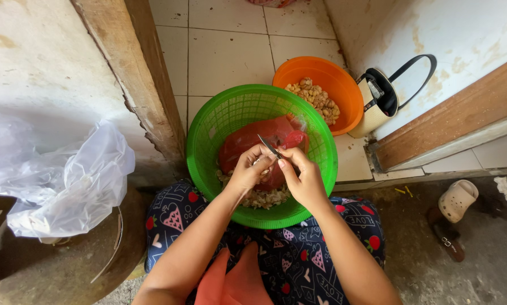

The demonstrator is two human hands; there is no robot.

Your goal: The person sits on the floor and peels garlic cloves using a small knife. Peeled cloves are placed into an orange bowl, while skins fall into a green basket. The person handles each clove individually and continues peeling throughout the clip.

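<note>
Both hands (276, 169) meet, fingers curled around knife (270, 146), above green basket (208, 121).

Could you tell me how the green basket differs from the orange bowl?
The green basket is perforated mesh; the orange bowl has solid walls. The basket sits on the person's lap, the bowl on the tiled floor behind it. The basket looks wider and holds a red bag with peelings; the bowl holds pale peeled pieces. Both are round plastic.

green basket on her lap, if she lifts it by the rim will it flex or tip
The green basket is thin mesh plastic, so the rim would probably flex a little. Its load, a red bag and peelings, looks light. With its rounded bowl shape resting on the lap, it may tilt easily.
</note>
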